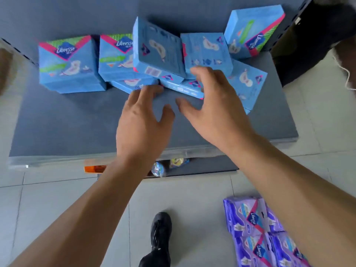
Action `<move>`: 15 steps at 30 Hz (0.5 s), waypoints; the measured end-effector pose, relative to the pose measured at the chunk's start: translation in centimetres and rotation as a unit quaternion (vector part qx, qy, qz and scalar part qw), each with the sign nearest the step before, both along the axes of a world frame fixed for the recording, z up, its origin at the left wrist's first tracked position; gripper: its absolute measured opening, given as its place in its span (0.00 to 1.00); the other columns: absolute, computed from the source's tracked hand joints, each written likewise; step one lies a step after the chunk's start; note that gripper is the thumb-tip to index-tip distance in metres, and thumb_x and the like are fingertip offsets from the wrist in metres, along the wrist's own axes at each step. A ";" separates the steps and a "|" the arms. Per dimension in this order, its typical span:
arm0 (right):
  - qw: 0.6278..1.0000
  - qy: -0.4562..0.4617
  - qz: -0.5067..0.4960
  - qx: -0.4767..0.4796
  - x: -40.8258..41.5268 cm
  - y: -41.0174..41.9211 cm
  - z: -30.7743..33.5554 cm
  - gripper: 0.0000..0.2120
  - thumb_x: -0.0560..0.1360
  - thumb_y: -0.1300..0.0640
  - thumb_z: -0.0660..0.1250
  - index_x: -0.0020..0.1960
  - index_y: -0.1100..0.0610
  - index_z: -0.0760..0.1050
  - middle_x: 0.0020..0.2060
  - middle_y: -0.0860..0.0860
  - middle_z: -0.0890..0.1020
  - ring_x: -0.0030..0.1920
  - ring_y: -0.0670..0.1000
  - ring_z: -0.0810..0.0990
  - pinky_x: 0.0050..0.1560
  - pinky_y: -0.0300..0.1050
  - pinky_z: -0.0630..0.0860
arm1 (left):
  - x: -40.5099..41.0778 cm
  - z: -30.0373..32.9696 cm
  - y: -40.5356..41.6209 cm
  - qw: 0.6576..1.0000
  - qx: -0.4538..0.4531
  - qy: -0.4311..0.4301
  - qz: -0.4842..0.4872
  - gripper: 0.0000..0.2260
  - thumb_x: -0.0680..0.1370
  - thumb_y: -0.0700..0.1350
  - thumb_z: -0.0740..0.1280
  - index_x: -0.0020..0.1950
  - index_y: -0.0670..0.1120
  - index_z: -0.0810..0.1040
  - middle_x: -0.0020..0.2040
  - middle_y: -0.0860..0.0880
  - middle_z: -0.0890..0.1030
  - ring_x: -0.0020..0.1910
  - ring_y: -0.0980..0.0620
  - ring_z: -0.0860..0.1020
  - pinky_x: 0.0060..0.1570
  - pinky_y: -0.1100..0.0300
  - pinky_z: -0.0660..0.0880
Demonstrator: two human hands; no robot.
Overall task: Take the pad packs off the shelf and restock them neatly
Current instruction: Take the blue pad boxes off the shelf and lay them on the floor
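Purple pad packs point(265, 232) lie on the floor tiles at 5 o'clock, beside a black shoe point(160, 228). Above them both forearms reach over the grey shelf point(57, 122). Her left hand point(142, 120) has its fingers spread, tips touching the flat blue pack point(133, 84) at the pile's front edge; the right hand point(213, 105) arches loosely over the middle, pinching nothing. Blue Libresse packs point(69, 64) stand at 10 o'clock, but toward 12 a tilted pack point(158, 49) leans on its neighbours. Tugging the bottom pack out would likely topple it and send packs sliding off the shelf.
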State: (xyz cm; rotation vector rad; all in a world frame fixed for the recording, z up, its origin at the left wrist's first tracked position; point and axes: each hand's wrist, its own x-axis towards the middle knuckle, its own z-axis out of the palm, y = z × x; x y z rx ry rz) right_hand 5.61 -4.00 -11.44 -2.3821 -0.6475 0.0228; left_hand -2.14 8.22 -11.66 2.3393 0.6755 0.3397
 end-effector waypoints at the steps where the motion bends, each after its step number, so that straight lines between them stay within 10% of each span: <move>1: 1.000 -0.016 0.016 -0.012 0.7 1.7 0.1 0.31 0.72 0.48 0.72 0.71 0.55 0.67 0.62 0.54 0.74 0.61 0.58 0.73 0.55 0.51 0.72 | 0.4 0.0 1.1 1.000 -0.002 -0.001 0.001 0.15 0.76 0.49 0.67 0.62 0.51 0.75 0.59 0.53 0.77 0.57 0.51 0.76 0.49 0.61 0.70; 10: 0.972 -0.163 0.016 -0.166 4.9 9.6 -3.3 0.35 0.69 0.58 0.71 0.74 0.54 0.63 0.69 0.53 0.70 0.66 0.59 0.69 0.54 0.58 0.75 | -0.8 -0.1 7.6 0.999 0.007 0.014 0.035 0.16 0.77 0.46 0.65 0.64 0.50 0.73 0.60 0.53 0.76 0.58 0.51 0.75 0.48 0.59 0.70; 15: 0.989 -0.134 -0.001 0.068 3.0 7.4 -0.5 0.23 0.71 0.61 0.66 0.66 0.59 0.70 0.56 0.55 0.79 0.55 0.56 0.76 0.54 0.45 0.73 | -1.7 0.2 7.8 0.998 -0.031 -0.010 0.045 0.15 0.77 0.46 0.65 0.64 0.50 0.73 0.60 0.53 0.76 0.56 0.55 0.75 0.48 0.63 0.68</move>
